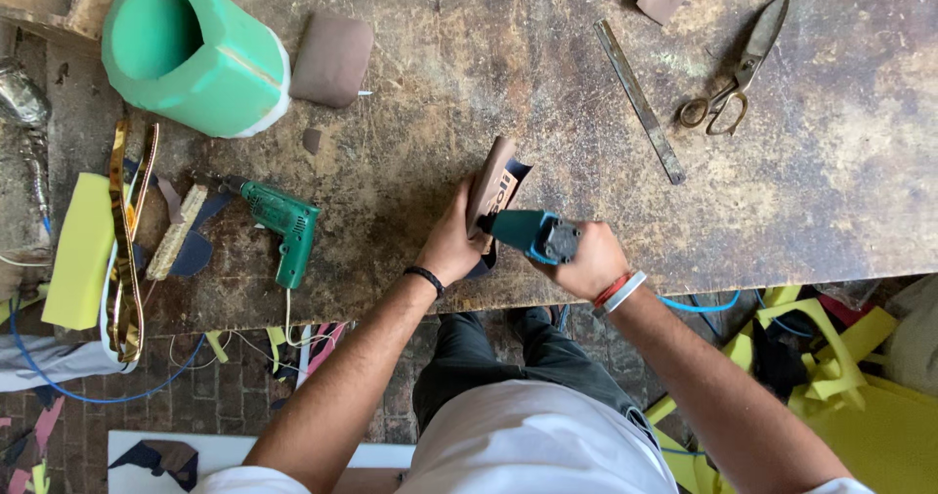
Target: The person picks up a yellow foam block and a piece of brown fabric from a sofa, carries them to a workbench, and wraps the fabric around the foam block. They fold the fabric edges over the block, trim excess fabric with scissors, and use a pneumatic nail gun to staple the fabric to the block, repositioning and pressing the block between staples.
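We note the left hand (451, 245) gripping the brown pad (489, 183) edge-up while the right hand (586, 259) clasps the teal power tool (528, 232) against it; fingers so near risk being nicked if the pad slips.

Greens, browns and yellows on a worn workbench

The workbench (469, 54) is mottled brown. The foam tube (191, 49) is mint green, the drill (283, 225) darker green, the power tool (532, 235) teal. The foam pad (332, 59) is brown, the scissors (738, 69) brassy grey, the foam sheet (78, 250) and offcuts (831, 347) yellow. The wristband (618, 291) is red and white.
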Demonstrator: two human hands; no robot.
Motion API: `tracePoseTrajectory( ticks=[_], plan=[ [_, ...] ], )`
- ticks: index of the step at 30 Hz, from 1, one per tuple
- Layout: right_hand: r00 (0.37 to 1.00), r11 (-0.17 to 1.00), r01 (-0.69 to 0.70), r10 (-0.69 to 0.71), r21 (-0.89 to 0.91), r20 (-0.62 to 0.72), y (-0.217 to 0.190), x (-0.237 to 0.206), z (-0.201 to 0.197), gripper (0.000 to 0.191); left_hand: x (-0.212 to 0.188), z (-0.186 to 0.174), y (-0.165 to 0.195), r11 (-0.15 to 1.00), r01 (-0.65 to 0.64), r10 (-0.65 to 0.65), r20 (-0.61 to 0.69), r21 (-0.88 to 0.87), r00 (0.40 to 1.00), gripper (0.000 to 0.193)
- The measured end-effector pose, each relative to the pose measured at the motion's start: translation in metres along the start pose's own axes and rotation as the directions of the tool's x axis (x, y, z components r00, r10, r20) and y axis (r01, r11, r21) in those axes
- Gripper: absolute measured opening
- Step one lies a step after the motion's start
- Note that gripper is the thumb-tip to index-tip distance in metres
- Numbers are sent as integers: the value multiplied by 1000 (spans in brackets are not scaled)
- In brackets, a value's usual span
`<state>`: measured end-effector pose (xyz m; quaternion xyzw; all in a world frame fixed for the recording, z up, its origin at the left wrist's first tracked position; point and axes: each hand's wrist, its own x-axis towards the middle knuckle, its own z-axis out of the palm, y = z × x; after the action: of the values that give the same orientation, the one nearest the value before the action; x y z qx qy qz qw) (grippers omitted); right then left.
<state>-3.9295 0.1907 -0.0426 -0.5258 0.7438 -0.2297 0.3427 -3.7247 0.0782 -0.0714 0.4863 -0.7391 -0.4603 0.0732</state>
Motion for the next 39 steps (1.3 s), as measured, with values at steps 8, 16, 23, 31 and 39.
tracePoseTrajectory(
  ticks=[8, 16, 23, 31, 39],
  plan=[
    [988, 964, -143, 128, -223, -81, 50, 34, -21, 71, -3, -11, -27, 722, 252, -410, -105, -645, 906, 44],
    [955, 972, -88, 20, -218, -296, 126, 43, -35, 49, -4, 10, -55, 867, 5, -280, -479, -498, 832, 49],
    [741, 973, -114, -51, -202, -669, 150, 116, -126, 40, -12, 4, -43, 926, 310, -377, -465, -217, 801, 48],
    [779, 824, -547, 436, -147, -451, 103, 167, -154, 83, -23, -3, -45, 843, 449, -514, -197, -296, 835, 32],
    [792, -137, 31, 607, 990, 59, 130, 151, -125, 34, 21, -20, -53, 940, 206, -281, -278, -271, 919, 28]
  ],
)
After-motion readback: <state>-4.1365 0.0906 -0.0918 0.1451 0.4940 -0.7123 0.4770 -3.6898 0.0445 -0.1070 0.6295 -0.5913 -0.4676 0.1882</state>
